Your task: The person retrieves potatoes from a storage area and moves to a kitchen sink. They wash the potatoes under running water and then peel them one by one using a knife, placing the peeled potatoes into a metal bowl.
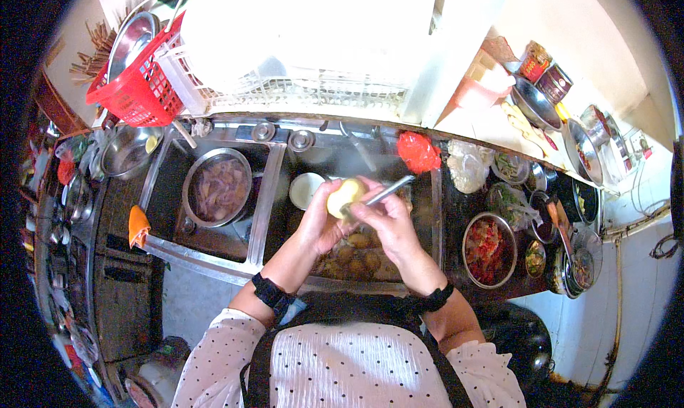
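Note:
In front of my chest, over the right sink basin, my left hand (318,223) holds a peeled, pale yellow potato (342,195). A slim metal tool (391,189) is gripped in my right hand (394,223), its working end against the potato; my fingers partly hide that end, so its exact kind cannot be told. Several brown potatoes (355,262) lie below my hands in the right sink basin. Beside my left hand, a white bowl (305,190) stands in the same basin.
A steel bowl (185,191) of purplish sliced food sits in the left basin. An orange cloth (139,226) hangs over the sink's left corner. Right of the sink stand a red plastic bag (419,151) and a steel bowl (464,253) of chopped red food. A red basket (144,95) stands behind.

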Tool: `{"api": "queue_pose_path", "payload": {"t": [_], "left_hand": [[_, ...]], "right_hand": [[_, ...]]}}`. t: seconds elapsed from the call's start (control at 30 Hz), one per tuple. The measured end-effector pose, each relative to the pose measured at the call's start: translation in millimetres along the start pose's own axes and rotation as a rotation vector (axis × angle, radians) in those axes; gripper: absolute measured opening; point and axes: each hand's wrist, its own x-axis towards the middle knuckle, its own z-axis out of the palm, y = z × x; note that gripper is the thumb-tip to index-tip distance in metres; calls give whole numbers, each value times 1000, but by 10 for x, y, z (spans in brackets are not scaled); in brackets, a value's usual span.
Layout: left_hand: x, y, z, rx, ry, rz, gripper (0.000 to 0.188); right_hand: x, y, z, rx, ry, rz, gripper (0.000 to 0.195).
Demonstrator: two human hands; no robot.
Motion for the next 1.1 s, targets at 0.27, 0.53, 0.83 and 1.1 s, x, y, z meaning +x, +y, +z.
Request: {"api": "queue_pose_path", "payload": {"t": [0.27,0.53,0.83,1.1], "left_hand": [[-42,68,-142,-145,-290,-10,47],[70,-60,9,-265,-52,-19,36],[123,-67,14,-332,-278,-93,43],[255,-26,-20,-149,-331,-33,42]], "right_hand": [[131,-56,-353,509,218,329,12],[-79,-239,12,-37,54,12,15],[24,-152,-288,384,136,197,8],[42,-244,-262,259,74,180,8]]}}
